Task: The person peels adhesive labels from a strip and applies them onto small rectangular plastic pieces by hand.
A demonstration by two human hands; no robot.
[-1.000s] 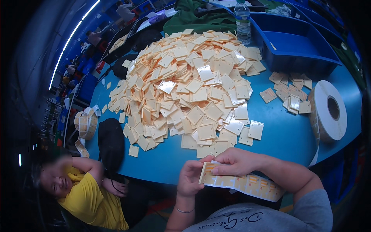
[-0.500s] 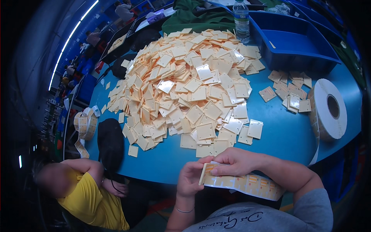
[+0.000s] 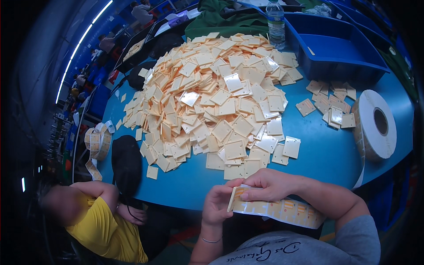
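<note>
Both my hands meet just below the blue table's near edge (image 3: 185, 194). My left hand (image 3: 217, 204) holds the end of a long strip of orange-and-white labels (image 3: 274, 208), with a pale square card at its tip. My right hand (image 3: 267, 183) pinches the same strip end from above. The strip trails right across my lap. A big heap of pale orange square cards (image 3: 212, 92) covers the table in front of me. The nearest loose cards (image 3: 236, 165) lie just above my fingers.
A large white label roll (image 3: 375, 126) stands at the right, beside a small group of cards (image 3: 331, 104). A blue bin (image 3: 335, 48) and a water bottle (image 3: 276, 22) are behind. A black cap (image 3: 126, 161) and label coil (image 3: 98, 143) lie left. A person in yellow (image 3: 95, 221) sits lower left.
My hands stay on the strip almost unmoved. The person in yellow has lowered and turned away at the lower left.
</note>
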